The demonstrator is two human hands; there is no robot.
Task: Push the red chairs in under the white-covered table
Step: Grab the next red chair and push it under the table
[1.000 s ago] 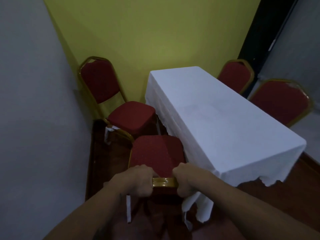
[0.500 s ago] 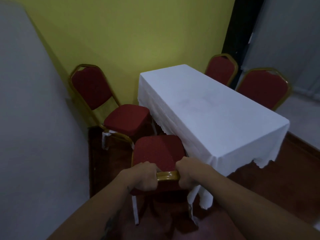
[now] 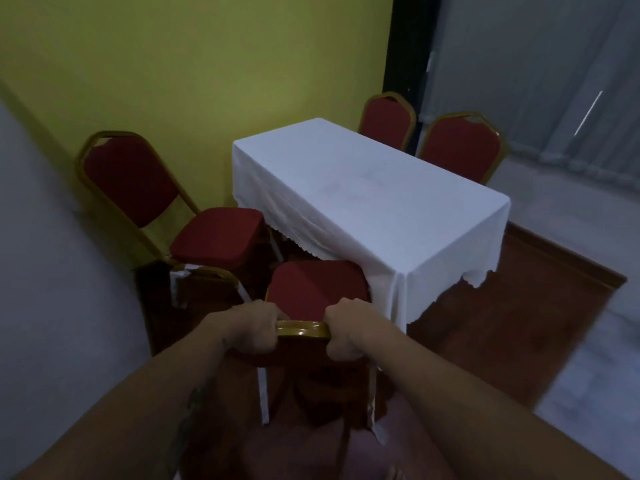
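Note:
The white-covered table stands in the middle of the room. Right below me is a red chair with a gold frame, its seat touching the hanging cloth at the table's near left corner. My left hand and my right hand both grip the gold top rail of its backrest. A second red chair stands at the table's left side, its seat outside the cloth. Two more red chairs stand close against the far right side.
A yellow wall runs behind the table and a grey wall closes the left side. A dark red carpet lies under the table, with pale floor to the right. Grey curtains hang at the back right.
The view has swung to the right and the table now sits more central. The held chair's seat has come up against the cloth at the table's corner. Both hands keep their grip.

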